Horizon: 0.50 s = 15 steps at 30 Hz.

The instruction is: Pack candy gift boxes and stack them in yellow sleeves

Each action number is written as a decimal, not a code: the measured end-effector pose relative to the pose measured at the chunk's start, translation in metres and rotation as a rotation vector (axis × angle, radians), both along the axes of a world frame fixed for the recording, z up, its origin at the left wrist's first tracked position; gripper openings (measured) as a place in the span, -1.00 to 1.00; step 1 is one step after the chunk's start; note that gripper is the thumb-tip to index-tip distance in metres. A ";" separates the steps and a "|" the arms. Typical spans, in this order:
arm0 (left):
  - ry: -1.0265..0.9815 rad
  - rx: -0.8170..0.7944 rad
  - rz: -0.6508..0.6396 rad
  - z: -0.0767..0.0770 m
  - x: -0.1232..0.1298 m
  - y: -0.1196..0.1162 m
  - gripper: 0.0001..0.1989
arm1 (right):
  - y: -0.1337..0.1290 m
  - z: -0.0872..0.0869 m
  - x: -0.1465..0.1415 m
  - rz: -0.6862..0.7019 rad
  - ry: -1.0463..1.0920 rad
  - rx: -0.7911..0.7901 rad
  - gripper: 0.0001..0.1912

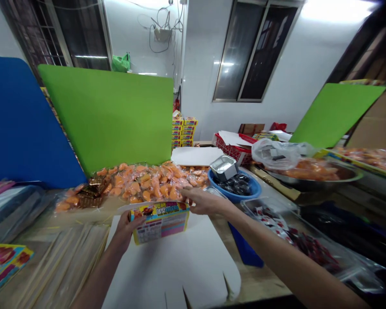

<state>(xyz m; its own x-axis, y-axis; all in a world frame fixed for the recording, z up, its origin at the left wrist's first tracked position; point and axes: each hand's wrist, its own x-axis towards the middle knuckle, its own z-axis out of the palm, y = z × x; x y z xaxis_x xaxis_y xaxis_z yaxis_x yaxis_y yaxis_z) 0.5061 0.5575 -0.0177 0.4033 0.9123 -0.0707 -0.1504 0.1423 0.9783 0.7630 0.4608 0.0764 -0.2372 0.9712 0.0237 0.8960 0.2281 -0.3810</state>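
Head view: L grip (128, 227) pinches the lower-left edge of a printed card (159, 223), yellow, red and pink w/ a small table of print, held tilted up, fingers on top, thumb hidden behind. R grip (203, 202) is open, palm down, fingers out toward the card's top edge; can't tell if they touch it. Card sits btwn both grips, just over a white sheet (170, 266), notched at its near edge, lying on the wood counter (255, 279).

Just past the R fingers: heap of orange packets (144, 186), running left past the L grip, w/ brown packets (91, 193) at its left end. Right of R grip: blue bowl (236, 189) of dark sachets, foil tray (223, 167) perched tilted on its rim. Below R forearm: clear tray (276, 225) of red sachets. Further right of R grip: steel bowl (312, 174) of orange packets, plastic bag (276, 154) on its near side.

Left of L grip: bundled pale sticks (62, 266), printed cards (3, 268). Beyond the heap: green board (106, 118), blue board (22, 124), stacked yellow-red boxes (183, 131), red basket (233, 150).
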 end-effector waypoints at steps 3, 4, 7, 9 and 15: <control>0.020 -0.026 -0.014 -0.001 -0.001 -0.001 -0.48 | 0.009 -0.005 -0.009 0.009 -0.168 -0.036 -0.53; 0.015 -0.042 -0.038 0.000 -0.003 -0.001 -0.44 | 0.013 -0.007 -0.012 0.003 -0.210 -0.061 -0.50; -0.014 0.002 -0.077 0.013 -0.014 0.005 -0.31 | 0.018 -0.010 -0.018 0.016 -0.251 -0.105 -0.63; 0.104 0.202 -0.010 0.030 -0.025 0.013 -0.27 | 0.018 -0.010 -0.019 0.008 -0.224 -0.128 -0.67; 0.767 0.691 -0.194 0.085 -0.032 0.031 -0.93 | 0.018 -0.012 -0.017 0.012 -0.176 -0.141 -0.68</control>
